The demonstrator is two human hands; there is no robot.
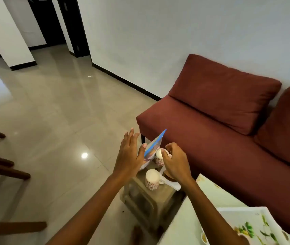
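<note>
Steadying light, floppy pouch [153, 148] with flat-open left hand [129, 154]; right hand [175, 162] curls round fragile mug [158, 159] handle.

The left hand [129, 156] and right hand [176, 163] top 2 bare forearms.

The single head-worn wide-angle view looks forward and down, close above a stool [160, 194] beside a sofa [211, 138].
</note>
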